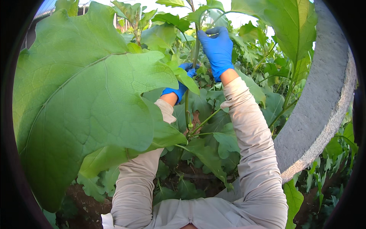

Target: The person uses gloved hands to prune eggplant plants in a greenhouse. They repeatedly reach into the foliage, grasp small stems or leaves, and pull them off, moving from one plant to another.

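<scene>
A tall plant, apparently an eggplant, rises before me on an upright green stem (pixel 196 47). My left hand (pixel 183 78), in a blue disposable glove, has its fingers around this stem; the broad leaves partly cover the wrist and forearm. Higher up, my right hand (pixel 218 48), gloved the same way, is beside the upper stem with thumb and fingers bent toward a leaf stalk (pixel 218 20). Whether its fingertips grip anything is hard to make out. Below the hands, a side branch (pixel 206 121) leaves the lower stem.
One very large leaf (pixel 85 94) fills the left side, close to the camera. A curved-looking concrete post (pixel 311 100) stands close by my right arm. Dense foliage (pixel 257 57) spreads behind, and brown soil (pixel 83 204) shows at lower left.
</scene>
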Motion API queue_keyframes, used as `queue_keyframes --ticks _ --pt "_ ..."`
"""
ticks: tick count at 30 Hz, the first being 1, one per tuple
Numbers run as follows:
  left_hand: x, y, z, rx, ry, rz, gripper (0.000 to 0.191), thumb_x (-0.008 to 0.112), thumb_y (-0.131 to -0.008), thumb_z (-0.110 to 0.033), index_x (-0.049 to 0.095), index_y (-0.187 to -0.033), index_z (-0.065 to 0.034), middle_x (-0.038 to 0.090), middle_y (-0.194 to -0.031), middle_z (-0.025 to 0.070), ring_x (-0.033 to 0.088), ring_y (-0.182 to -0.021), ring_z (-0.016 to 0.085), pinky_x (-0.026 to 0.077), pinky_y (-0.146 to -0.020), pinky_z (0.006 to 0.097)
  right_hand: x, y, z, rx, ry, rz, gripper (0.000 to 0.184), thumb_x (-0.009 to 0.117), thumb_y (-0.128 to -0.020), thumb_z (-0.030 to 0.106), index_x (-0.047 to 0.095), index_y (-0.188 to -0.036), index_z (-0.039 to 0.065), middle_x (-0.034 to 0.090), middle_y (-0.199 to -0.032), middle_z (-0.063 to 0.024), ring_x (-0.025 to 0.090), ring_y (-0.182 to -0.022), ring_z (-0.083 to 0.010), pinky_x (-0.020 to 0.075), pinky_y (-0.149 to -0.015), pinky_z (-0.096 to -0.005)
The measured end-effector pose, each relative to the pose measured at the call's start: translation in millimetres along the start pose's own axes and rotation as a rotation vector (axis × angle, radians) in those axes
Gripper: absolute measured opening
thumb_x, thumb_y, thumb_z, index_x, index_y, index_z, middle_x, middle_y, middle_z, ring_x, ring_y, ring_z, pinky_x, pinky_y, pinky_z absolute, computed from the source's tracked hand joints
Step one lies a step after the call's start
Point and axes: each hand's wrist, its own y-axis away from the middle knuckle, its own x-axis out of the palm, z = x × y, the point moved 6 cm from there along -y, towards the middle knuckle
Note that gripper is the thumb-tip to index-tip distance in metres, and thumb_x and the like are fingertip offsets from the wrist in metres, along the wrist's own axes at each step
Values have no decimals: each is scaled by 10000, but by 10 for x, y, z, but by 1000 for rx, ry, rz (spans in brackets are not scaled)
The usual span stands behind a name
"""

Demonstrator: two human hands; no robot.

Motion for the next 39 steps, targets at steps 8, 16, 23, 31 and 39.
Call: queue_keyframes --ticks 8,16,23,31,39 --pt "0 -43 52 -23 -64 -21 318 546 -935 -125 552 -1211 31 639 -1087 86 597 -910 150 484 -825 276 218 57 -54 431 -656 185 294 505 -942 247 525 -1021 -36 674 -843 -188 633 -593 -187 558 -528 -304" --pt "14 -69 166 35 -90 -86 309 556 -929 -111 557 -1208 23 640 -1080 86 597 -910 146 480 -833 266 302 -100 -180 504 -812 188 316 538 -917 180 514 -1054 -103 663 -923 -236 694 -773 -272 601 -628 -256" --pt "-2 40 -93 1 -267 -7 308 595 -910 -158 591 -1172 2 648 -1029 70 577 -871 128 472 -789 256 281 -173 -290 123 -261 324 304 658 -781 120 573 -1022 -44 640 -800 -151 666 -656 -220 562 -575 -296" --pt "81 -24 0 -9 3 -114 350 641 -846 -135 593 -1165 1 663 -1022 126 618 -887 182 491 -790 319 205 -48 -402 528 -486 362 449 601 -849 470 628 -869 22 612 -699 -76 570 -533 -156 491 -513 -261" --pt "-53 141 -99 123 -464 -107 372 647 -868 -153 572 -1196 7 655 -1038 117 620 -918 170 497 -788 302 280 69 -24 -88 550 558 327 569 -766 255 688 -730 -47 654 -728 -245 680 -666 -268 528 -629 -370"
